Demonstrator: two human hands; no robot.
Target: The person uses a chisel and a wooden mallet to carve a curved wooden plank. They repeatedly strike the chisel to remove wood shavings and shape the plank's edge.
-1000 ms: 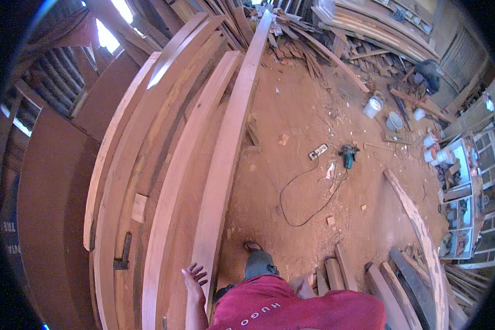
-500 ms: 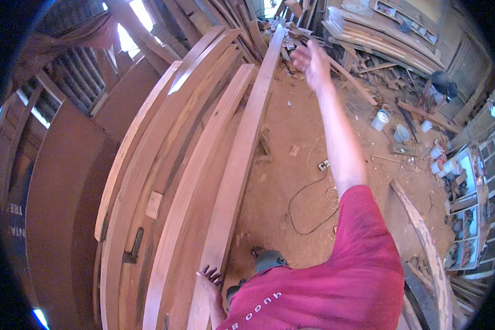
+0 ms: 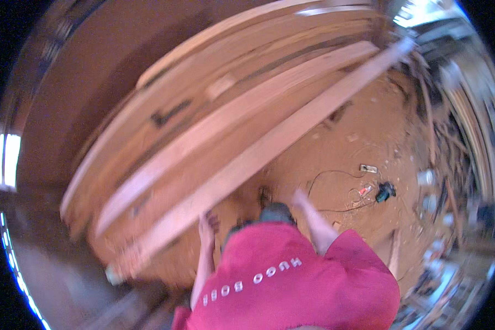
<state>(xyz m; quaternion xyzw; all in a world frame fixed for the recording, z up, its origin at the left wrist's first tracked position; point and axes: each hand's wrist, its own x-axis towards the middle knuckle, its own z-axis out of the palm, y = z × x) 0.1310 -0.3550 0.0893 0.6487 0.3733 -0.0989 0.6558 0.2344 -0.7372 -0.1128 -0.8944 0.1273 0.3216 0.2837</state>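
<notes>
My left hand [image 3: 208,222] is at the near edge of a long planed wooden beam [image 3: 247,160]. Its fingers are apart and hold nothing; whether they touch the wood I cannot tell. To the right, low in front of my red shirt, my right hand [image 3: 301,199] is smeared by motion, its fingers unreadable. A second beam [image 3: 225,129] runs beside the first, farther left. Beyond it, a dark angled tool [image 3: 170,113] and a small wood block [image 3: 221,87] lie on other timber.
On the brown floor lie a power strip [image 3: 368,169] with a looping cable and a dark green power tool [image 3: 386,191]. Pale buckets [image 3: 425,177] stand at the right. Stacked boards [image 3: 468,113] lie at the far right, and a large brown panel [image 3: 102,71] stands behind the timber.
The whole view has swung to the right, and the beams now slant across it. My outstretched right arm has come down and back toward my body. The left hand stays near the beam.
</notes>
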